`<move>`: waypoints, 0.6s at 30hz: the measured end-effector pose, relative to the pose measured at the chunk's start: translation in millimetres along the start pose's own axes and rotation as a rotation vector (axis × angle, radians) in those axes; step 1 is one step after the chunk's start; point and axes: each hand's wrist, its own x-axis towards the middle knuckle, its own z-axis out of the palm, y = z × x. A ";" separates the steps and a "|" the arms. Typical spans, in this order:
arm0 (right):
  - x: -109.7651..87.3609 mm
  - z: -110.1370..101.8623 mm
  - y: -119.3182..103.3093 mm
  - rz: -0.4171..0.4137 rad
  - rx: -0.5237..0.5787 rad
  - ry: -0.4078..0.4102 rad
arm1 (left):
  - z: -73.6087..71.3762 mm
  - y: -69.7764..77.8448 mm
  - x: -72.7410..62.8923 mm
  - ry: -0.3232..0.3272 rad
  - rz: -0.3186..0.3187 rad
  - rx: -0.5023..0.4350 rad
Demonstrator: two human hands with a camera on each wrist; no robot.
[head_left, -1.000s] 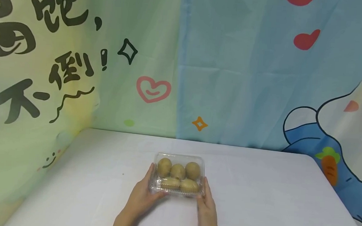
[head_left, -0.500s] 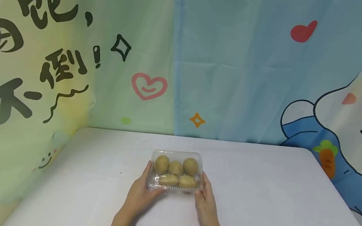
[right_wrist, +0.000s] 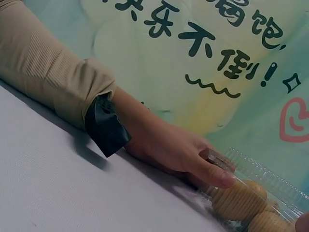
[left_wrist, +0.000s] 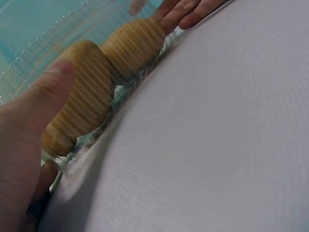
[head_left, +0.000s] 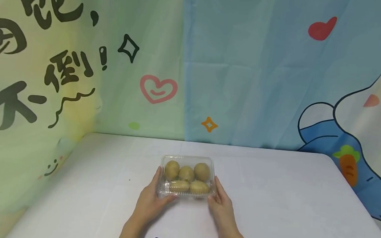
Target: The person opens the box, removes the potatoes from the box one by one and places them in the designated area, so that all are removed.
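Note:
A clear plastic clamshell box [head_left: 188, 159] with ribbed sides rests on the white tabletop, its lid down. Inside are several yellow-brown, rounded pieces of produce [head_left: 202, 171], potato-like in look. My left hand [head_left: 151, 200] grips the box's left end, the thumb [left_wrist: 53, 87] pressed along its near wall and the fingers round the side. At the opposite end my right hand [head_left: 222, 208] holds the right near corner, thumb in front and fingers along the side. In the right wrist view, just a fingertip [right_wrist: 303, 223] of the right hand shows at the frame's edge.
The white-covered table [head_left: 287, 197] runs back to a printed cloth backdrop [head_left: 233, 63] with hearts, lettering and a rabbit. On the left wrist is a black strap [right_wrist: 107, 128], just below a beige sleeve [right_wrist: 48, 72].
The head view has shifted slightly. My right wrist and forearm have swung outward to the right. Both hands keep holding the box, which stays in about the same place.

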 end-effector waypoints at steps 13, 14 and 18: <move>-1.6 4.3 -0.7 -0.005 0.017 0.034 | -0.2 2.6 -0.5 -0.007 -0.035 0.022; -1.7 4.7 -0.5 -0.004 0.011 0.035 | -0.2 2.5 -0.6 -0.007 -0.035 0.020; -2.0 6.1 0.3 -0.008 0.000 0.051 | 0.4 1.5 0.5 -0.007 -0.034 0.015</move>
